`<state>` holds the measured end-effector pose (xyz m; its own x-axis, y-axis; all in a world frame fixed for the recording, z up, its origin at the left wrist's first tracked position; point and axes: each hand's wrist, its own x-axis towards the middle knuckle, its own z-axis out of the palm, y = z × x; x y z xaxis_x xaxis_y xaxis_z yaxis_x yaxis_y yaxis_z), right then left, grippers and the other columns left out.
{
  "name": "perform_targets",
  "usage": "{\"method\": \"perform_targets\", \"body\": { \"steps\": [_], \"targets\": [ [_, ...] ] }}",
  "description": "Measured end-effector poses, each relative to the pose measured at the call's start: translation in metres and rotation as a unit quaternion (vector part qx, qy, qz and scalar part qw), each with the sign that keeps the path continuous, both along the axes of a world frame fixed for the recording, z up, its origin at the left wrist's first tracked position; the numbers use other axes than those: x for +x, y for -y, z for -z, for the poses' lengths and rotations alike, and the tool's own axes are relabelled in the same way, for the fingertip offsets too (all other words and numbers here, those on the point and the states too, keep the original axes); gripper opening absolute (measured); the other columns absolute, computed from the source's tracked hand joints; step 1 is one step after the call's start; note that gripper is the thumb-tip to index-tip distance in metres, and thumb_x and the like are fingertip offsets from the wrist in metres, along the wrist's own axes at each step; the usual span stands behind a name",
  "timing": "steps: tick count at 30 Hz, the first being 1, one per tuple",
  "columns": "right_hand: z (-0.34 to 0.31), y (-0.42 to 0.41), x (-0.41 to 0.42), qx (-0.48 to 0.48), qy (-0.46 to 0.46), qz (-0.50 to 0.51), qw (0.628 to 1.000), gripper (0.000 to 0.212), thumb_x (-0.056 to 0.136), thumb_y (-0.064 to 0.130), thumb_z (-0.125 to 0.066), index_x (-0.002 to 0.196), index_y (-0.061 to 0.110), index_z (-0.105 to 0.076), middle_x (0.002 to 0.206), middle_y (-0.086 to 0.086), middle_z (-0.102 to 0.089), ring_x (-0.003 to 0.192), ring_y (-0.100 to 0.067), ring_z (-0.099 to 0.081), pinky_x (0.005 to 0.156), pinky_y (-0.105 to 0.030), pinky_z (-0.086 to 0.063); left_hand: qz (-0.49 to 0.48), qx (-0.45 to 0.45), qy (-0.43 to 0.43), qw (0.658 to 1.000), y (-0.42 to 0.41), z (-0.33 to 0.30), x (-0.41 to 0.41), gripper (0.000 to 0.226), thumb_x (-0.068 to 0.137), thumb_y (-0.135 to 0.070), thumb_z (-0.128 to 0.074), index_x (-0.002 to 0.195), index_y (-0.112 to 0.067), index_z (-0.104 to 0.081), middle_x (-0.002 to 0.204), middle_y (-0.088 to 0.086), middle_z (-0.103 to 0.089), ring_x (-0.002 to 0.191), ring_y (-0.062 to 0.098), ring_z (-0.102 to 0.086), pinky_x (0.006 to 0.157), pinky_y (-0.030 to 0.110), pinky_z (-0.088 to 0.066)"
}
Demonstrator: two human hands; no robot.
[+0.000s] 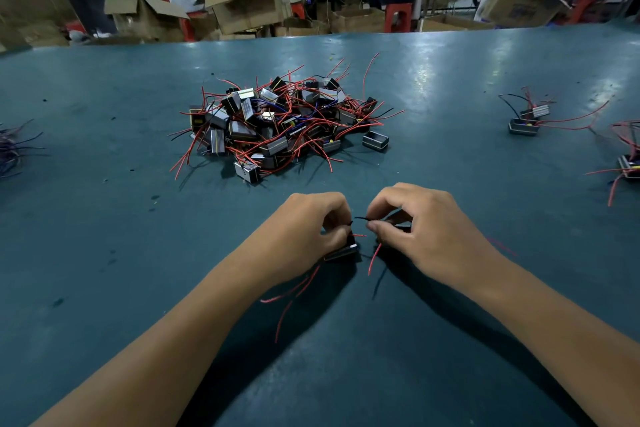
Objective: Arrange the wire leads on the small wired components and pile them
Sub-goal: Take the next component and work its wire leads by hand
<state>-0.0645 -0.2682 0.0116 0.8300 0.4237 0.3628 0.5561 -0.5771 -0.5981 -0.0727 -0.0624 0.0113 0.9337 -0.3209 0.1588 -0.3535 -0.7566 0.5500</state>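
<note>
My left hand (pixel 311 232) grips a small black wired component (pixel 343 251) low over the green table (pixel 104 253), with red leads trailing back under my wrist. My right hand (pixel 426 229) pinches a thin black lead (pixel 362 218) that runs from that component; a red lead (pixel 374 258) hangs below its fingers. A big loose heap of the same components (pixel 280 125), black and silver blocks tangled in red, black and blue wires, lies on the table beyond my hands.
Two components with red and black leads (pixel 528 120) lie at the right, more (pixel 628 166) at the right edge. A bundle of dark wires (pixel 14 149) sits at the left edge. Beyond the table's far edge are cardboard boxes (pixel 242 0), red stools and seated people.
</note>
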Motion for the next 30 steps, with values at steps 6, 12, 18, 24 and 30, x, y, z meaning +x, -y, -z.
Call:
{"method": "perform_targets", "body": {
  "steps": [6,12,18,24,30],
  "targets": [
    [0.000,-0.002,-0.003,0.025,-0.004,0.012,1.000,0.009,0.088,0.013,-0.072,0.084,0.020,-0.069,0.076,0.011,-0.069,0.075,-0.006,-0.064,0.069,-0.016,-0.047,0.005,-0.014,0.006,1.000,0.000,0.001,0.001,0.017,0.090,-0.018,-0.070,0.082,-0.032,-0.063,0.079,-0.016,-0.068,0.078,-0.002,-0.063,0.068,0.010,-0.044],
    [0.004,-0.006,-0.006,0.037,-0.002,0.060,0.998,0.010,0.087,0.014,-0.070,0.081,0.022,-0.068,0.063,0.016,-0.062,0.064,-0.002,-0.058,0.060,-0.009,-0.040,0.000,-0.026,-0.019,0.999,-0.005,-0.001,0.002,0.008,0.089,-0.021,-0.075,0.082,-0.022,-0.072,0.073,-0.015,-0.069,0.069,-0.002,-0.064,0.061,0.008,-0.044],
    [0.006,-0.008,-0.008,0.043,-0.008,0.064,0.997,0.009,0.088,0.013,-0.069,0.084,0.021,-0.069,0.065,0.014,-0.064,0.065,-0.003,-0.062,0.060,-0.014,-0.046,-0.002,-0.045,-0.017,0.999,-0.002,-0.001,0.001,0.009,0.089,-0.020,-0.075,0.081,-0.020,-0.071,0.070,-0.016,-0.068,0.067,-0.004,-0.063,0.060,0.008,-0.042],
    [0.008,-0.013,-0.009,0.052,-0.012,0.060,0.997,0.009,0.086,0.011,-0.070,0.082,0.019,-0.071,0.066,0.013,-0.066,0.066,-0.002,-0.062,0.061,-0.010,-0.043,0.008,-0.063,-0.027,0.998,-0.002,0.000,0.000,0.009,0.088,-0.019,-0.075,0.080,-0.021,-0.072,0.071,-0.016,-0.071,0.067,-0.002,-0.066,0.064,0.016,-0.051],
    [0.004,-0.012,-0.010,0.029,0.050,0.022,0.998,0.009,0.085,0.011,-0.071,0.081,0.017,-0.066,0.072,0.007,-0.061,0.069,-0.012,-0.057,0.063,-0.021,-0.043,0.015,-0.081,-0.008,0.997,-0.002,-0.001,-0.001,0.009,0.091,-0.022,-0.072,0.082,-0.021,-0.072,0.072,-0.015,-0.070,0.069,-0.003,-0.065,0.063,0.010,-0.043]
  ]
}}
